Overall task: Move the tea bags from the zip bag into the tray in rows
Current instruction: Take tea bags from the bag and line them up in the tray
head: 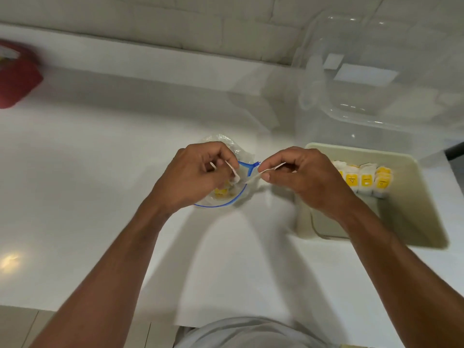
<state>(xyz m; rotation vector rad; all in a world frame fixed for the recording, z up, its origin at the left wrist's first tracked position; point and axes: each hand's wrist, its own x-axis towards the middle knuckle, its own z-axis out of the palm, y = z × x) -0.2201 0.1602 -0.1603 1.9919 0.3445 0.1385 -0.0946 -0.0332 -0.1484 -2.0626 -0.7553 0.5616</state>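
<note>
Both forearms are stretched forward over the tabletop (pixel 100 172), bare, palms down, knuckles up. The left hand (pixel 198 174) is held above the zip bag (pixel 247 167) with its fingers curled in; its grip is narrow and pinches a white flap (pixel 234 172) at the bag's mouth. The right hand (pixel 303 177) is held just right of the bag, partly over the near-left part of the tray (pixel 411 214). Its grip is also narrow: a white strip (pixel 253 177) is pinched between thumb and forefinger. The strip is stretched toward the left hand. Whether flap and strip are one tea bag cannot be told; both are blurred.

Counted: two hands, one zip bag, one tray, one clear tub (pixel 351 114), one red thing (pixel 17 76).

The zip bag lies on the tabletop between the hands, clear, with a blue zip line, its mouth open. Bagged tea bags (pixel 221 194) with yellow tags are seen in it under the left hand; their number cannot be told.

The tray is cream, set on the tabletop just right of the zip bag. One row of tea bags (pixel 366 180) is stood across its far part, four counted, yellow tags facing up, packed touching; the leftmost is partly hidden by the right hand. The near part of the tray is bare.

The clear tub is set behind the tray, at the wall. The red thing is at the far left edge, blurred.
</note>
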